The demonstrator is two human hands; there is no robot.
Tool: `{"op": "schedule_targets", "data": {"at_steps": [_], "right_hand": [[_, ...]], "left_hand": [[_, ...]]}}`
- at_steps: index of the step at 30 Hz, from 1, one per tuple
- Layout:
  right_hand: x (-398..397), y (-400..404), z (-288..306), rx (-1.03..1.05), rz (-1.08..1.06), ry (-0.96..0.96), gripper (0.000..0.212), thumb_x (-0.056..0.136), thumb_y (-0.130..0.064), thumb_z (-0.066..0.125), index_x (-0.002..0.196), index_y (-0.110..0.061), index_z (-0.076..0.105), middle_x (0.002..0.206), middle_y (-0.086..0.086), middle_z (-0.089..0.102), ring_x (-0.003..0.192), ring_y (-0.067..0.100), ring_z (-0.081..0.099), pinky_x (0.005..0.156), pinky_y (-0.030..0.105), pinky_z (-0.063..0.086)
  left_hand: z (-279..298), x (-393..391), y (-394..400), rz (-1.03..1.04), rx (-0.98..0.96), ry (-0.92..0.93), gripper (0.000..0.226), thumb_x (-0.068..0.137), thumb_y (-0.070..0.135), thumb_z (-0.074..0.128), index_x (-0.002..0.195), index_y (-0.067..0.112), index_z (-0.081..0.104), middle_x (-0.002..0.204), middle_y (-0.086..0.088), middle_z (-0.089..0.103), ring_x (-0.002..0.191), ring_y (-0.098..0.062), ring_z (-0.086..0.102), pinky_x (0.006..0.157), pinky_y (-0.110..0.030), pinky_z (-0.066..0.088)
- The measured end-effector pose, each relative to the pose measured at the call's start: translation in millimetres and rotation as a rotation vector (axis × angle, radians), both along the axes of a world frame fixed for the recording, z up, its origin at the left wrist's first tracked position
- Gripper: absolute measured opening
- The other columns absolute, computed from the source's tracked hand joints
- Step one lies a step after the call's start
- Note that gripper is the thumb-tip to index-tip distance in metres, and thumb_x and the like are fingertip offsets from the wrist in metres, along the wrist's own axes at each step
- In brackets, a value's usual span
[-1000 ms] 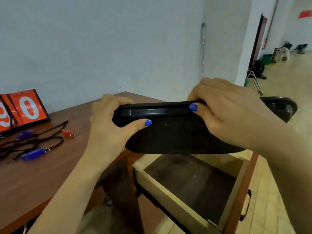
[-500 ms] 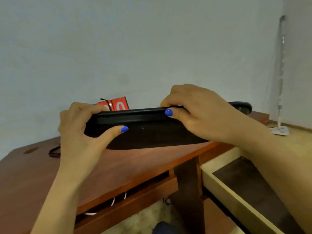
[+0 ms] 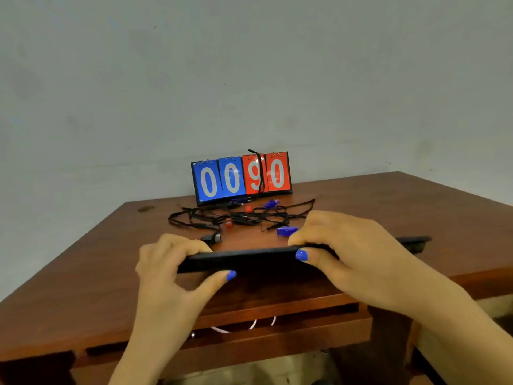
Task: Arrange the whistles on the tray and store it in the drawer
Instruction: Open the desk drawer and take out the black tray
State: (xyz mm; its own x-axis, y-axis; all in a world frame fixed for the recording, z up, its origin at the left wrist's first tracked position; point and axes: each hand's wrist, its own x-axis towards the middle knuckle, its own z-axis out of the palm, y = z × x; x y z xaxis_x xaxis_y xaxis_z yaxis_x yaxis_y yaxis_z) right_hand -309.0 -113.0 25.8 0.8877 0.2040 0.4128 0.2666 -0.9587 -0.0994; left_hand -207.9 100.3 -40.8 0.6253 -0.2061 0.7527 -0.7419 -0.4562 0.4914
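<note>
Hands both on the flat black plastic tray [image 3: 249, 261], held edge-on over the brown wooden table [image 3: 83, 273]: left hand [image 3: 169, 270] and right hand [image 3: 352, 257] each clamp its rim, thumbs in front. Behind the tray, two blue whistles [image 3: 286, 231] and two red ones [image 3: 228, 224] lie among black cords [image 3: 194, 218]. Behind them, one scoreboard [image 3: 241, 176] reads 0090.
</note>
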Motion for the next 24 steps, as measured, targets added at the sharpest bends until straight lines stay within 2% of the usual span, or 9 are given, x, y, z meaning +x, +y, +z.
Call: {"op": "schedule_targets", "data": {"at_steps": [2, 5, 10, 15, 18, 20, 22, 24], "right_hand": [[3.7, -5.5, -12.6, 0.016, 0.001, 0.039, 0.025, 0.095, -0.035, 0.043, 0.116, -0.039, 0.057, 0.098, -0.022, 0.051, 0.096, -0.001, 0.050, 0.083, 0.012, 0.041], [12.6, -16.5, -34.0, 0.045, -0.013, 0.092, 0.024, 0.093, -0.037, 0.047, 0.115, -0.040, 0.058, 0.089, -0.027, 0.046, 0.093, -0.004, 0.048, 0.082, 0.010, 0.040], [28.8, -30.3, -63.2, 0.073, -0.037, 0.168, 0.023, 0.092, -0.040, 0.050, 0.112, -0.041, 0.061, 0.085, -0.028, 0.044, 0.096, -0.001, 0.049, 0.085, 0.017, 0.043], [43.1, -48.0, -81.4, 0.111, -0.059, 0.219, 0.024, 0.091, -0.039, 0.052, 0.113, -0.041, 0.062, 0.091, -0.028, 0.047, 0.098, 0.000, 0.051, 0.086, 0.017, 0.044], [51.4, -58.1, -91.3, 0.124, -0.068, 0.230, 0.023, 0.091, -0.039, 0.053, 0.112, -0.041, 0.063, 0.093, -0.027, 0.048, 0.098, 0.000, 0.050, 0.085, 0.014, 0.043], [56.2, -63.1, -96.8, 0.140, -0.074, 0.248, 0.023, 0.091, -0.039, 0.053, 0.111, -0.040, 0.063, 0.094, -0.026, 0.050, 0.098, -0.001, 0.050, 0.084, 0.013, 0.042], [61.3, -68.4, -102.3, 0.161, -0.079, 0.262, 0.022, 0.091, -0.039, 0.053, 0.110, -0.040, 0.064, 0.095, -0.025, 0.051, 0.097, -0.002, 0.050, 0.084, 0.013, 0.042], [66.1, -73.2, -105.9, 0.190, -0.088, 0.269, 0.021, 0.090, -0.041, 0.053, 0.107, -0.040, 0.065, 0.095, -0.025, 0.053, 0.095, -0.002, 0.050, 0.083, 0.012, 0.042]], "left_hand": [[-11.7, 5.5, 0.2, -0.049, 0.054, 0.042, 0.041, 0.054, 0.070, 0.057, 0.086, 0.046, 0.053, 0.093, 0.024, 0.050, 0.094, 0.004, 0.039, 0.081, -0.034, 0.037], [-26.1, 13.1, -3.5, -0.137, 0.086, 0.110, 0.048, 0.054, 0.079, 0.055, 0.082, 0.040, 0.057, 0.091, 0.020, 0.054, 0.090, 0.004, 0.041, 0.081, -0.031, 0.033], [-49.0, 29.5, -18.7, -0.154, 0.081, 0.183, 0.029, 0.059, 0.062, 0.060, 0.075, 0.038, 0.063, 0.084, 0.022, 0.061, 0.086, 0.003, 0.046, 0.080, -0.032, 0.033], [-63.8, 41.2, -31.5, -0.137, 0.152, 0.240, 0.031, 0.056, 0.064, 0.060, 0.073, 0.039, 0.064, 0.085, 0.022, 0.063, 0.086, 0.000, 0.050, 0.079, -0.041, 0.041], [-68.4, 47.2, -40.2, -0.121, 0.213, 0.284, 0.032, 0.054, 0.065, 0.064, 0.073, 0.040, 0.064, 0.088, 0.020, 0.062, 0.089, -0.002, 0.050, 0.083, -0.040, 0.039], [-71.8, 50.7, -44.8, -0.115, 0.258, 0.304, 0.026, 0.056, 0.053, 0.078, 0.074, 0.042, 0.062, 0.092, 0.020, 0.060, 0.090, -0.003, 0.050, 0.086, -0.039, 0.038], [-74.8, 54.6, -49.4, -0.113, 0.295, 0.334, 0.027, 0.059, 0.041, 0.082, 0.075, 0.047, 0.060, 0.096, 0.022, 0.058, 0.091, -0.003, 0.050, 0.089, -0.037, 0.037], [-76.8, 59.4, -51.4, -0.116, 0.313, 0.348, 0.029, 0.059, 0.044, 0.081, 0.079, 0.049, 0.059, 0.097, 0.023, 0.057, 0.090, -0.003, 0.051, 0.088, -0.037, 0.039]]}}
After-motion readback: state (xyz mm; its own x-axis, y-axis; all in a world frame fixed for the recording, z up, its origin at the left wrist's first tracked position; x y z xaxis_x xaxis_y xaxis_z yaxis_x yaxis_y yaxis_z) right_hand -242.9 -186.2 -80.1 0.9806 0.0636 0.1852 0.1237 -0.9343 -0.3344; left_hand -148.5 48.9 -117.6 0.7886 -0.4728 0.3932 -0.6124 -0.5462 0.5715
